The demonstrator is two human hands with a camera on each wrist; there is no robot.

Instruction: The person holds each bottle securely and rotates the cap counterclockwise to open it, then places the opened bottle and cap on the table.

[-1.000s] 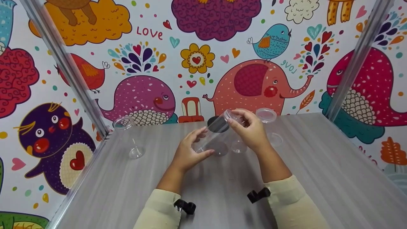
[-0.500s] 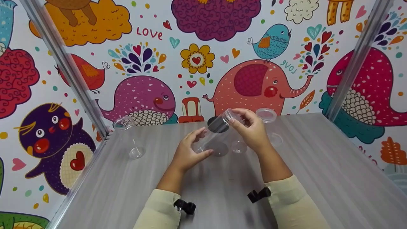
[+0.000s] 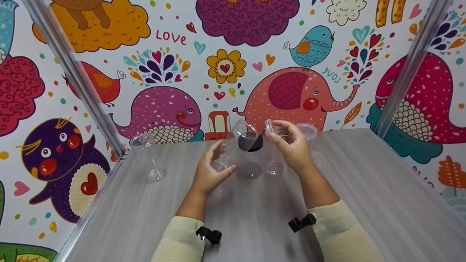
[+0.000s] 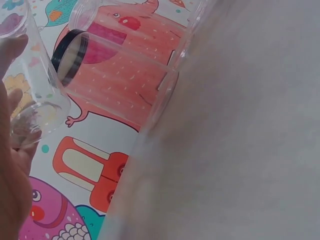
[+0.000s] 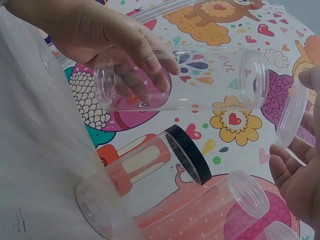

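Note:
My left hand (image 3: 208,171) grips a clear plastic jar (image 3: 233,143) near its base, fingers behind and thumb in front. The jar leans to the right with its uncovered mouth up. To the right of that mouth, my right hand (image 3: 294,147) pinches a clear lid (image 3: 268,128) by its edge, held on its side. In the right wrist view a gap shows between the lid (image 5: 292,117) and the jar's threaded neck (image 5: 255,80). Just behind the held jar stands a clear jar with a black lid (image 3: 251,142).
A clear jar (image 3: 273,168) stands right of the black-lidded one, partly hidden by my right hand. Farther right is another clear jar with a clear lid (image 3: 307,131). One more clear jar (image 3: 143,156) stands at the left. A patterned wall (image 3: 225,91) borders the grey table (image 3: 255,225).
The lid has come off the jar's mouth. My right hand has moved slightly right with it, while my left hand has shifted a little left with the jar.

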